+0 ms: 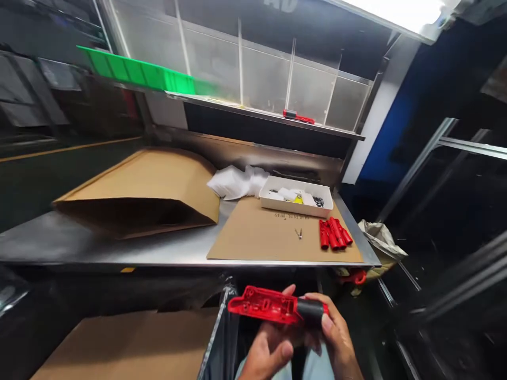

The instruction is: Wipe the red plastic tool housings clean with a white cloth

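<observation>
Single view, from your head: it looks forward and down across the worktop (119, 248), tilted slightly. Your hands sit close at the bottom edge; the shelf (261, 113) lies farther back. No second view overlaps.

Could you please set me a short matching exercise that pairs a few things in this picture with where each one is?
Things:
1. red and black part
2. white tray
3. pile of red pieces
4. green panel

Places:
A. upper left, above the bench
B. held in both hands
C. at the back of the flat cardboard sheet
D. on the cardboard sheet, in front of the tray

Pairs: 1-B, 2-C, 3-D, 4-A
</observation>
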Available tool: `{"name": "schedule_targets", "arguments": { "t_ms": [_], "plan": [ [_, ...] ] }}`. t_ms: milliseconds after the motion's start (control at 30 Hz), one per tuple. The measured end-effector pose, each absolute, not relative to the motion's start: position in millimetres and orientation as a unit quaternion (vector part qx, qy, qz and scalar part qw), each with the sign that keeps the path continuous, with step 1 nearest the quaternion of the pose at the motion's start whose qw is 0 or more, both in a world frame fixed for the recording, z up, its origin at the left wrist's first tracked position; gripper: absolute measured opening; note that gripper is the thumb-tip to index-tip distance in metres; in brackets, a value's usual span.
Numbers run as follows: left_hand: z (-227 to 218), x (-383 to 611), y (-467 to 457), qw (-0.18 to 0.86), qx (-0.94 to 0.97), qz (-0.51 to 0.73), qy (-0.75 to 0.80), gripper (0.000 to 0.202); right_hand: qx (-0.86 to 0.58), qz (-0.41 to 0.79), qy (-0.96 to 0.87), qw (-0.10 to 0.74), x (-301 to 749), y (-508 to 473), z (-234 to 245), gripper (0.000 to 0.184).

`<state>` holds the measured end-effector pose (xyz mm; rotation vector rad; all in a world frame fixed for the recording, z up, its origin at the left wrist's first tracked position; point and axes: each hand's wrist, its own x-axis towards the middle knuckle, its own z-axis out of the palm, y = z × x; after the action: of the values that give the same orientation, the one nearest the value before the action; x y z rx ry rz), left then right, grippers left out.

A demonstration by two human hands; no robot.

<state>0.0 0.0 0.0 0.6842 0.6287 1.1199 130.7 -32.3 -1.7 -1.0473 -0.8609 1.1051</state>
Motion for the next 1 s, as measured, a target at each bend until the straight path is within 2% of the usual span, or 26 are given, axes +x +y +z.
{"name": "schedule_targets", "arguments": {
  "t_ms": [167, 333, 467, 767, 1000],
  "plan": [
    [-3.1, -3.9, -25.7, 0.748, 0.246, 0.545, 0.288, 0.047, -0.555, 0.340, -0.460, 0.603, 122.9, -67.6, 10.8, 0.047],
    [-3.3, -10.1, -42.5, 0.724, 0.245, 0.579, 0.282, 0.049, -0.583, 0.248, -0.482, 0.605, 130.0, -90.9, 14.9, 0.025],
    [-3.4, -5.7, -48.4, 0.726, 0.249, 0.575, 0.283, 0.048, -0.553, 0.306, -0.471, 0.615, 126.3, -96.9, 14.5, 0.024],
    [-4.7, 2.6, -44.9, 0.748, 0.246, 0.542, 0.294, 0.050, -0.524, 0.373, -0.437, 0.628, 129.4, -93.5, 19.6, 0.034],
    [-6.8, 7.7, -19.3, 0.717, 0.238, 0.554, 0.352, 0.063, -0.480, 0.444, -0.436, 0.619, 119.9, -68.0, -1.1, 0.042]
  ]
}}
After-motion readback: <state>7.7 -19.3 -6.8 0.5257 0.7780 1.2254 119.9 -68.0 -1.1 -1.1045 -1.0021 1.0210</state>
